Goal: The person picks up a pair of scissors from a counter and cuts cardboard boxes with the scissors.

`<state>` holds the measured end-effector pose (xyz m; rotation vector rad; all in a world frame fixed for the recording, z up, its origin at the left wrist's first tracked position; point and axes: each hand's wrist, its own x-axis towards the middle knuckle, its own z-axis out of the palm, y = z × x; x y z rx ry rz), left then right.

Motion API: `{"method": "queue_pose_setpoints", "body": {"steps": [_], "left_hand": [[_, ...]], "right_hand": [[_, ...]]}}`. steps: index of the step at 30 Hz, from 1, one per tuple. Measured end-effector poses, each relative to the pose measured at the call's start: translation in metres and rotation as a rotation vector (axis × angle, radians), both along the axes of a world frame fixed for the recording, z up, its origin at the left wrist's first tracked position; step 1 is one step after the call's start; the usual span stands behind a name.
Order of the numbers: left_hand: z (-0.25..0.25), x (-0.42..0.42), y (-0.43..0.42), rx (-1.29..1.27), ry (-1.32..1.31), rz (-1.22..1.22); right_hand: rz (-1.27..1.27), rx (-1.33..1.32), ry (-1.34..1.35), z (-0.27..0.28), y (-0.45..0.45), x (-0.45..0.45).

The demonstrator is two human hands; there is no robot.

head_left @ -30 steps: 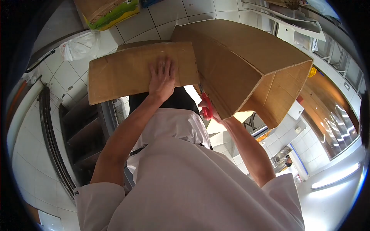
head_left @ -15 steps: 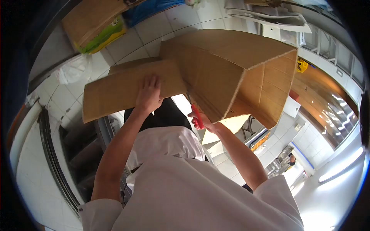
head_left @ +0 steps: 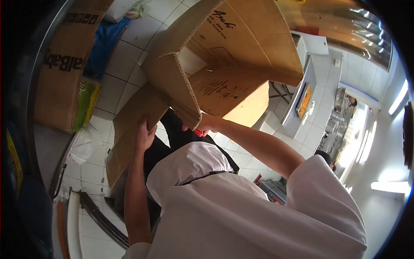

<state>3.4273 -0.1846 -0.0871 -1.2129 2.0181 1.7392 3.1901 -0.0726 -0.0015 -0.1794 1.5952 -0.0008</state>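
A large cardboard box (head_left: 241, 41) lies tilted in front of me, its open end and printed inner walls facing my right. From its near left side hangs a wide cardboard flap (head_left: 129, 123). My left hand (head_left: 145, 134) is closed on the flap's lower edge, with some fingers out of sight. Beneath the box's near corner, my right hand (head_left: 208, 124) grips red-handled scissors (head_left: 199, 132). Cardboard and fingers hide the blades.
A printed carton (head_left: 64, 73) and a green package (head_left: 86, 103) stand at left, with a blue bag (head_left: 105, 47) and a white plastic bag (head_left: 80, 146) nearby. On the right, a tray of orange food (head_left: 305, 101) rests on a table. White tiles cover the floor.
My view has swung, and the box has turned so its inside shows more. My left hand has gone from lying flat on the flap to gripping its edge. The scissors stay in my right hand.
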Motion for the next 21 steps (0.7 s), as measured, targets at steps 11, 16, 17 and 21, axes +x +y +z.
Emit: {"method": "queue_pose_setpoints", "body": {"steps": [11,16,17,21], "left_hand": [[-0.014,0.006,0.032,-0.083,0.015,-0.038],[-0.023,0.015,0.054,-0.141,0.108,0.013],[-0.021,0.014,0.054,-0.141,0.101,0.022],[-0.023,0.012,0.055,-0.191,0.038,-0.028]], "right_hand": [[0.002,0.035,-0.036,-0.005,0.019,0.011],[-0.341,-0.299,-0.202,-0.051,0.045,0.019],[-0.293,-0.408,-0.143,-0.052,0.042,0.018],[-0.332,-0.385,-0.097,-0.004,0.017,0.013]]}}
